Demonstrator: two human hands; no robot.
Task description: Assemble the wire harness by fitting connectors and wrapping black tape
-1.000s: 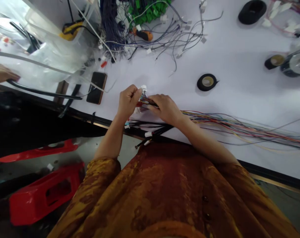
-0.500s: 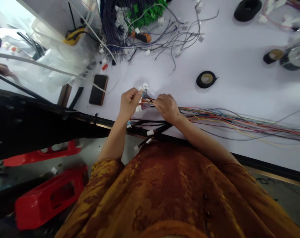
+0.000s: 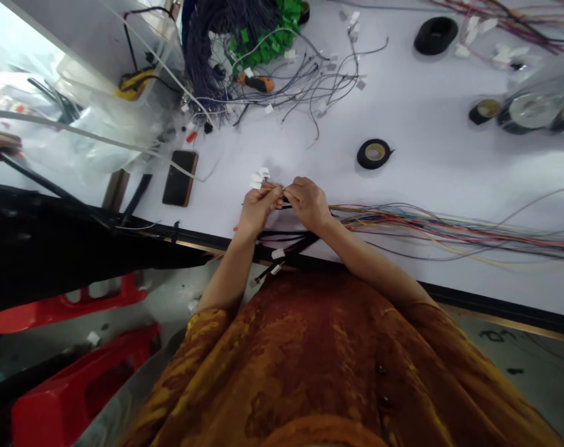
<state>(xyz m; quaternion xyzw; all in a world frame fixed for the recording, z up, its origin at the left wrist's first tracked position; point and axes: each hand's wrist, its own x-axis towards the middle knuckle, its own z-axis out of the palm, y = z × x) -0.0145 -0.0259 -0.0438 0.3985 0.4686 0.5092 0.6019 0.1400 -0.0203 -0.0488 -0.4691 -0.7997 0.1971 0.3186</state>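
Note:
Near the table's front edge, my left hand (image 3: pixel 259 210) is closed on a bunch of thin wires. White plug connectors (image 3: pixel 260 177) stick out past its fingers at the far side. My right hand (image 3: pixel 308 202) pinches the same bunch just to the right, its fingertips almost touching the left ones. From behind the right wrist the long multicoloured wires (image 3: pixel 430 226) run off across the table to the right. Black-wrapped branches (image 3: pixel 304 242) with white connectors (image 3: pixel 278 253) hang over the edge below my hands. The exact spot between the fingertips is too small to make out.
A roll of black tape (image 3: pixel 373 153) lies beyond my right hand, a phone (image 3: pixel 180 178) to the left. Dark wires with green connectors (image 3: pixel 263 43) and an orange-black screwdriver (image 3: pixel 256 82) are farther back. Another person's hand (image 3: pixel 0 144) shows at far left; red stools (image 3: pixel 86 385) stand below.
My left hand has moved right and slightly down, closing up to the right hand and covering more of the connectors and wires. The right hand stays pinched. The whole view has shifted a little.

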